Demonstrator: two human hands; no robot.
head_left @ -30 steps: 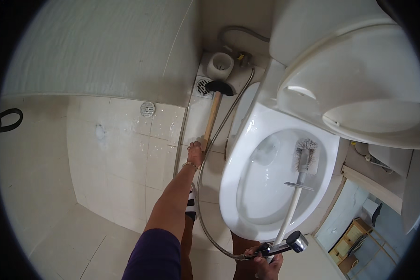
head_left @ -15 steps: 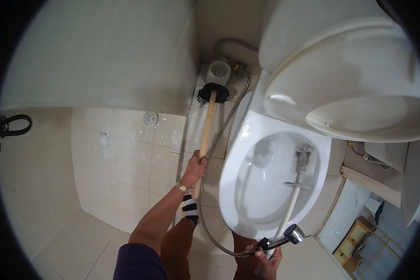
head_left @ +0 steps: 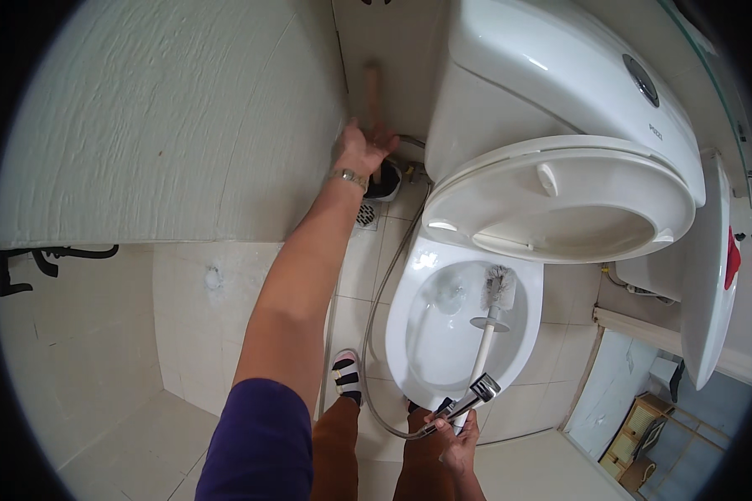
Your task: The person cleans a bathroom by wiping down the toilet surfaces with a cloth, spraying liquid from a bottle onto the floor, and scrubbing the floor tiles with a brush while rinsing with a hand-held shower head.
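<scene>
At the back, near the wall, my left hand (head_left: 366, 149) is beside the wooden handle of a plunger (head_left: 373, 93), fingers spread. The plunger stands handle up, with its black cup (head_left: 383, 182) low by a white holder, partly hidden by my wrist. My right hand (head_left: 458, 441) is closed around the white handle of a toilet brush (head_left: 482, 354) and a chrome hand sprayer (head_left: 482, 390) together. The brush's bristles are over the inside of the toilet bowl (head_left: 399, 334).
The toilet lid and seat (head_left: 560, 200) are raised against the tank (head_left: 551, 71). A metal hose (head_left: 371, 367) loops from the sprayer to the back wall. A floor drain (head_left: 366, 215) lies near the plunger. A pale partition (head_left: 167, 117) rises at left, a sink (head_left: 703, 275) at right.
My left hand has carried the plunger up and back to the holder by the wall and loosened its fingers from the handle. My right hand keeps the brush and sprayer.
</scene>
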